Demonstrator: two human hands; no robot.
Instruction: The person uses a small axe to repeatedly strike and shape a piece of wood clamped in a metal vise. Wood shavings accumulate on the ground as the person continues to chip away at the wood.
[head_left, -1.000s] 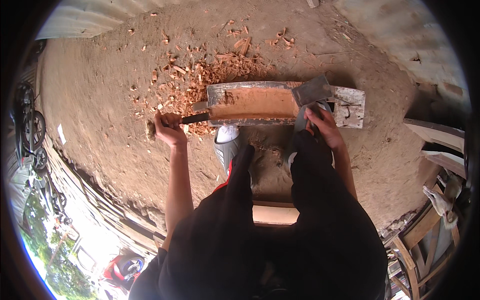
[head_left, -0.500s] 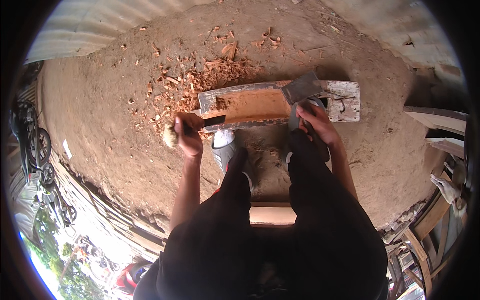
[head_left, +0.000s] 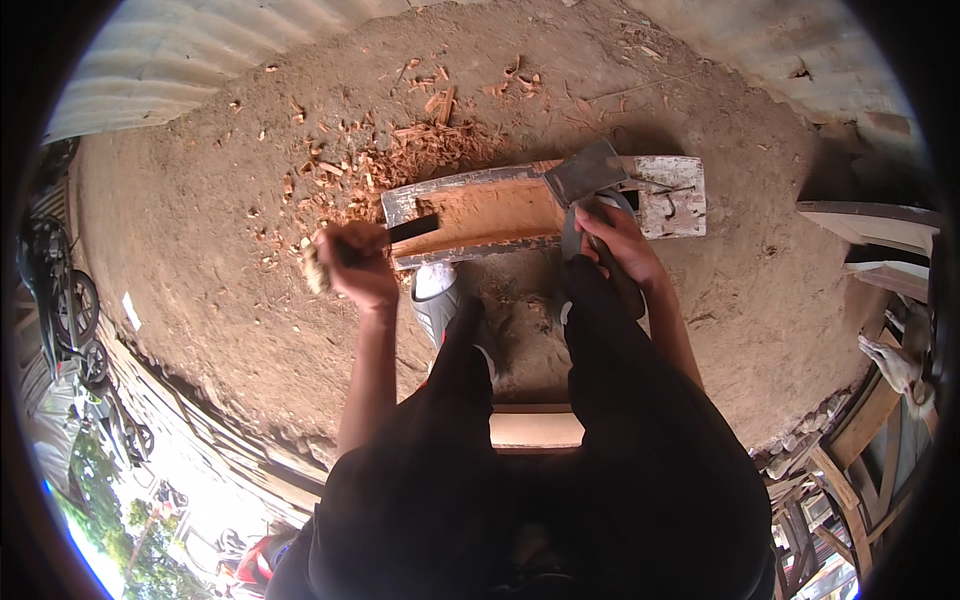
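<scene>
My left hand (head_left: 355, 265), a little blurred, is closed around a chisel whose dark flat blade (head_left: 414, 228) points right over the left end of a hollowed wooden piece (head_left: 500, 205). The chisel's pale handle end (head_left: 316, 272) looks frayed and sticks out past the fist. My right hand (head_left: 622, 240) grips a hatchet with a broad, grey, squarish metal head (head_left: 586, 174), which is over the right part of the piece. The hollow is orange-brown inside, with worn grey-white edges. Whether the chisel tip touches the wood, I cannot tell.
Wood shavings (head_left: 430, 145) lie on the dirt floor beyond the piece. My left shoe (head_left: 436, 300) is close to its near edge. A motorcycle (head_left: 60, 280) stands far left. Curved wooden parts (head_left: 880, 225) and an animal (head_left: 895, 365) are at the right.
The view has shifted slightly, so everything sits a little further left. The chisel blade now tilts more steeply, its tip further up over the hollow. The right hand keeps its hold on the hatchet.
</scene>
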